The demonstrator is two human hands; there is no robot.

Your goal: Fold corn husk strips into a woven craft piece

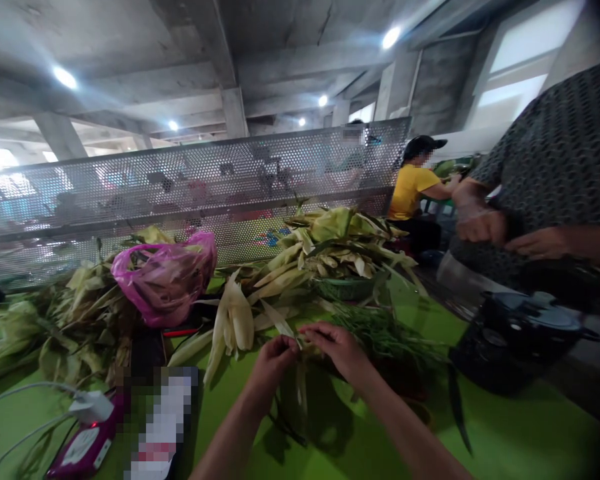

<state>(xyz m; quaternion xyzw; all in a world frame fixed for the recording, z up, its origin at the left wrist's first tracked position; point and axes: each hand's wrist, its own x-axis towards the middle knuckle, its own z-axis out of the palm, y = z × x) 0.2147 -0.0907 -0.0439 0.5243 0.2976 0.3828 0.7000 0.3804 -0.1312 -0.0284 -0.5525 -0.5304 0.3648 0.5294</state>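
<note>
My left hand (279, 355) is closed, its fingers pinching a pale strip of corn husk (279, 321). My right hand (337, 345) meets it from the right, thumb and fingers pinched on the same husk. One end of the strip points up and away; thin pieces hang below my hands over the green tabletop (240, 413). Just beyond my left hand lies a bunch of pale husks (237, 319). Thin green sprigs (380, 330) spread behind my right hand. Further back, a green basket (347, 288) is heaped with husks (335, 240).
A pink plastic bag (173, 283) sits among leafy husks (80, 320) at left. Nearer are a phone (165, 420) and a purple power strip (87, 447) with cables. A perforated metal screen (205, 177) borders the back. At right are a dark container (510, 340) and a standing person (570, 153).
</note>
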